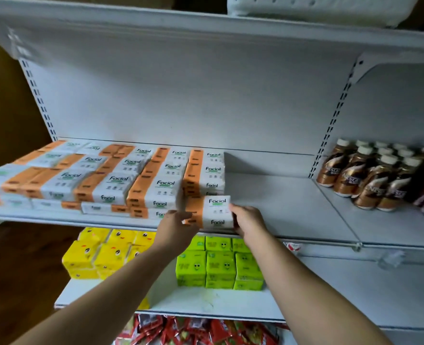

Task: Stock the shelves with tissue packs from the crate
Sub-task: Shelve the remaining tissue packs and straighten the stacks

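Both hands grasp one Facial tissue pack point(209, 212): left hand point(176, 226), right hand point(247, 221) | step: placing at shelf point(293, 210) front; stocked packs point(156, 185) just left | next: push back, flush; release
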Tool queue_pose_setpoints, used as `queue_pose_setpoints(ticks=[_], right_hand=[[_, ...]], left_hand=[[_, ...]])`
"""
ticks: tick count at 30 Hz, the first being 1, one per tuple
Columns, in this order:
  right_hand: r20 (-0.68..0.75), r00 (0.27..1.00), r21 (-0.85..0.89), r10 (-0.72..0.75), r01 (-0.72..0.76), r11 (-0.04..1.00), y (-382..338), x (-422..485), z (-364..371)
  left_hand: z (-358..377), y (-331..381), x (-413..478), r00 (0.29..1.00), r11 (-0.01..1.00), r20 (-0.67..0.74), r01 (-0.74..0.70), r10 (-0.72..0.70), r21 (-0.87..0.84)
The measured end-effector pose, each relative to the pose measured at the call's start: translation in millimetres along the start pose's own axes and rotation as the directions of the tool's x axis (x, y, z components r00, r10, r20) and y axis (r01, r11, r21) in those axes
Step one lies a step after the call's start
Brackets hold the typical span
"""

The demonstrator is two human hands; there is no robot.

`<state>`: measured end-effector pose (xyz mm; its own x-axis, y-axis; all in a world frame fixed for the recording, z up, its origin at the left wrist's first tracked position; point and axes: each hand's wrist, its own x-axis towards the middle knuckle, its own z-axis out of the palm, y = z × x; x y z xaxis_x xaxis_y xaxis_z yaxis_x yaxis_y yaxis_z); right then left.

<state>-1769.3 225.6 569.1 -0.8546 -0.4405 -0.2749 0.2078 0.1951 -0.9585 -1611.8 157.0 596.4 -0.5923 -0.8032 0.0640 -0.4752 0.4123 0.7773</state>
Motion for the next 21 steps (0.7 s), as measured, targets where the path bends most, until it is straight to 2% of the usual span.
queue_pose_setpoints(ticks=[4, 7, 13, 16, 19, 21], right_hand=[[0.063, 0.988, -0.336, -0.14, 0.153, 0.929, -7.6, -2.1, 5.2], [0.104, 0.976, -0.428, -0.193, 0.219, 0.877, -2.5, 1.9, 8.0], [0.11, 0.976, -0.419, -0.189, 0.218, 0.882, -4.5, 4.8, 7.9], [0.026, 0.968, -0.396, -0.249, 0.238, 0.887, -9.4, -8.4, 2.2], [-0.052, 0.905, -0.264, -0.421, 0.395, 0.88, -17.3, -30.0, 0.2], [0.006, 0.862, -0.144, -0.507, 0.502, 0.853, -23.3, -51.0, 9.5]], left_hand=[[6.0, -5.3, -0.5, 0.999, 0.999, -0.016, -0.042, 0.042, -0.012], [11.6, -6.3, -5.8, 0.994, 0.996, -0.063, -0.084, 0.086, 0.033], [18.6, -8.8, -7.0, 0.984, 0.985, -0.082, -0.15, 0.157, 0.081], [18.3, -9.6, -7.1, 0.984, 0.986, -0.086, -0.153, 0.158, 0.061], [8.9, -11.5, -13.2, 0.972, 0.981, -0.144, -0.191, 0.185, -0.027], [-8.3, -15.0, -20.4, 0.949, 0.964, -0.23, -0.245, 0.216, -0.105]])
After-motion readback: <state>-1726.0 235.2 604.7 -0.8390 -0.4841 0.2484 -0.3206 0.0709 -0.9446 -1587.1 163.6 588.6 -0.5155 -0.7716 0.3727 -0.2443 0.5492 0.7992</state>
